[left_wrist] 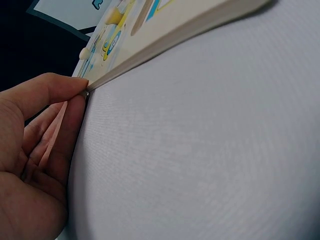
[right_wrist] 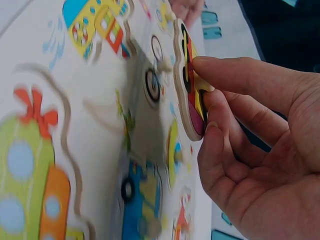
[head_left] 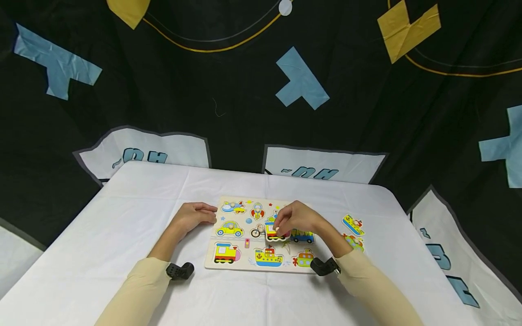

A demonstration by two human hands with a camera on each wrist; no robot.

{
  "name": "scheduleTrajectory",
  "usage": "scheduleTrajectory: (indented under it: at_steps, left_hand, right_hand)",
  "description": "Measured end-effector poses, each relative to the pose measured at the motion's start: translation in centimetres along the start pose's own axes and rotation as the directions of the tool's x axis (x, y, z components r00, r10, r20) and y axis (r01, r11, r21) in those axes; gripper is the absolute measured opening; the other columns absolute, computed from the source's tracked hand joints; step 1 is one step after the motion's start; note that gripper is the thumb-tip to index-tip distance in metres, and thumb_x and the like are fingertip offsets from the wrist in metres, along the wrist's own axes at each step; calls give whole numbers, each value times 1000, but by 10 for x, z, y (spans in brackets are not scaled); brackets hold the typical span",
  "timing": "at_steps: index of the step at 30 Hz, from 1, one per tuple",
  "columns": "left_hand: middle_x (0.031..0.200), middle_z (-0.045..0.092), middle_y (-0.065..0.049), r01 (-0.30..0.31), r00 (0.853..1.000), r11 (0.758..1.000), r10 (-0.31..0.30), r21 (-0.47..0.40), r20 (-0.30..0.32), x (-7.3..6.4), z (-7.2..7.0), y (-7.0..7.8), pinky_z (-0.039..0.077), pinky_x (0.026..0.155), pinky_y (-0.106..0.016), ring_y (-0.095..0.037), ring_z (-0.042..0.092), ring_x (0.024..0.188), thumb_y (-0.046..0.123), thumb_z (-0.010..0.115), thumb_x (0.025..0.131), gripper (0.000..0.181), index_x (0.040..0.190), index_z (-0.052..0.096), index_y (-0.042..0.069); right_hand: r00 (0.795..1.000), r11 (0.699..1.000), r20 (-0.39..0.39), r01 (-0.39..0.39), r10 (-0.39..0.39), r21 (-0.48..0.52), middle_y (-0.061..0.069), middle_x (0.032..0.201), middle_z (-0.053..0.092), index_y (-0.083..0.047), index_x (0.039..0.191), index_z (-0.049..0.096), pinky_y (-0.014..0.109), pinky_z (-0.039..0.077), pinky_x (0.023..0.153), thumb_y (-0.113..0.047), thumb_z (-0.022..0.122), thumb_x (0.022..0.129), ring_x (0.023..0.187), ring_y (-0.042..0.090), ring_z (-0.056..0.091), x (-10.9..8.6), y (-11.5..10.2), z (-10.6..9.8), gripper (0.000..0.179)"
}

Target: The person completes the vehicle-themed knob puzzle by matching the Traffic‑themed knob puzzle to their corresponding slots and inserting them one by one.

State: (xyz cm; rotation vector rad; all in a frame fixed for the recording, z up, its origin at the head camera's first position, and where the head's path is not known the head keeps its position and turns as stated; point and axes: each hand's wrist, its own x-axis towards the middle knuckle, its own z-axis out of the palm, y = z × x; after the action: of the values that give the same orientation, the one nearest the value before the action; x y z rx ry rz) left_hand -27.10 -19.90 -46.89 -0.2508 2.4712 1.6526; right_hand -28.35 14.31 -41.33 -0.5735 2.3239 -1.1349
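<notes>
My right hand (head_left: 297,216) pinches a train puzzle piece (head_left: 271,232) by its knob, above the middle of a wooden peg puzzle board (head_left: 249,268). In the right wrist view the train piece (right_wrist: 182,95) is tilted on edge, with thumb and fingers at its face. The bicycle (right_wrist: 152,85) and blue bus (head_left: 302,236) are close by it. At the board's left edge, my left hand (head_left: 195,215) holds the rim between thumb and fingertip, as the left wrist view shows. Train (head_left: 224,253), ship (head_left: 268,258) and submarine (head_left: 304,259) pictures line the near row.
Right of the board, a loose ship piece (head_left: 353,224) and a green submarine piece (head_left: 354,242) lie on the white tablecloth (head_left: 261,299). Car (head_left: 230,229), plane (head_left: 233,207) and rocket (head_left: 257,211) pieces sit in the board. A black curtain (head_left: 228,99) hangs behind the table.
</notes>
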Motion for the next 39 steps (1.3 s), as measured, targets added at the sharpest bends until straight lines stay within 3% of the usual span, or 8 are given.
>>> scheduleTrajectory:
  at_steps: [10,23,39]
  left_hand:
    - [94,79,-3,1,1000,1000,-1,7,-3,0,1,-1,51,76,-24,-10,69,82,16,81,81,40,119,74,6]
    - [94,79,-2,2,1000,1000,-2,3,-6,-1,0,0,51,75,-24,-9,69,81,15,82,80,41,119,74,6]
    - [93,80,0,-28,1000,999,28,17,11,-1,-2,0,50,77,-23,-6,68,81,15,81,80,40,119,74,6]
  right_hand:
    - [997,999,67,25,-26,28,3,74,75,-8,88,78,36,55,74,-10,84,78,64,14,65,14,-19,28,12]
    - [986,995,135,88,-95,56,2,71,74,-10,87,79,25,49,67,-7,82,78,63,11,63,30,-31,57,10]
    - [978,993,189,77,-93,91,1,68,73,-5,84,79,22,48,58,-2,84,77,59,10,63,41,-50,92,10]
